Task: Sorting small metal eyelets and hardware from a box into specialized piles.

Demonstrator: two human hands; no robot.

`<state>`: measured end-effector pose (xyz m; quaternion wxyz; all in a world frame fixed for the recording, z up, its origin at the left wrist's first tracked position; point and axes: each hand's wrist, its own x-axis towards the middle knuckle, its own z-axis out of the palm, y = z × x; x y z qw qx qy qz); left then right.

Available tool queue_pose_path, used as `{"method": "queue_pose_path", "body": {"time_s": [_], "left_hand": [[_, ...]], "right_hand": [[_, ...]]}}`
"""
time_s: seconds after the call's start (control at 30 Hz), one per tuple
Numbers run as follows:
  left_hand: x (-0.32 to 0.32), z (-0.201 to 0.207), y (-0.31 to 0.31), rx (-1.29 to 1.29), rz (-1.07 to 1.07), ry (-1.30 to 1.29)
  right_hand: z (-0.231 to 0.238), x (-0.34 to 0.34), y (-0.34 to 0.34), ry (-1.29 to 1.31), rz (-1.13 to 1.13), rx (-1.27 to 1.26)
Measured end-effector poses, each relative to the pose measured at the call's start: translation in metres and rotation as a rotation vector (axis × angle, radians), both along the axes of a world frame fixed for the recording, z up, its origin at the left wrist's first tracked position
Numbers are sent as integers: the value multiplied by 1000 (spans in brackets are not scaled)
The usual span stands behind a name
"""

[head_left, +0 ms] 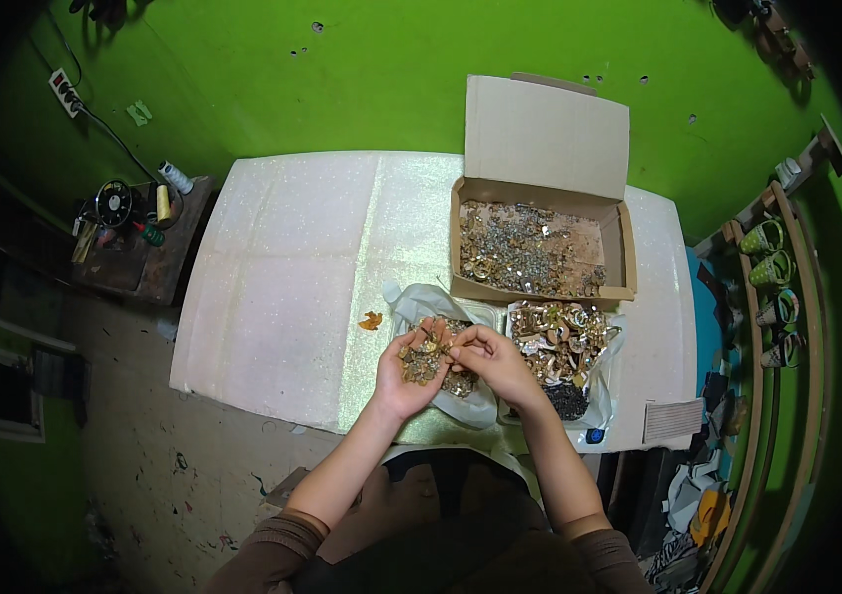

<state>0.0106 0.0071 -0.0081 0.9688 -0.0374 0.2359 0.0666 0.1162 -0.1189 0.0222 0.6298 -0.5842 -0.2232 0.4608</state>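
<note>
My left hand (401,393) is palm up and cupped around a heap of small gold and silver metal pieces (421,370). Over that heap, my right hand (496,364) pinches with thumb and fingertips; what is between them is too small to make out. Below both hands lies a tray lined with a white plastic bag (475,408), holding more small metal pieces, partly hidden by my hands. Just right of it stands a second lined tray with shiny gold and silver ornaments (560,342) and a patch of small black pieces (567,400).
An open cardboard box (619,247) of loose metal bits stands behind the trays. An orange-brown leaf-shaped piece (371,321) lies on the glittery white tabletop (273,267). At the right edge is a striped card (672,421). A side table (159,262) holds thread spools; sandals hang on a rack (765,376).
</note>
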Motion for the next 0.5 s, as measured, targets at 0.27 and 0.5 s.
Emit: {"method": "queue_pose_path", "body": {"time_s": [0.27,0.5], "left_hand": [[0,8,5,-108,129,26],[1,11,8,-141,150,18]], "right_hand": [[-4,10,-11,88,-139,-7],[-2,10,-12,-300,-91,-52]]}}
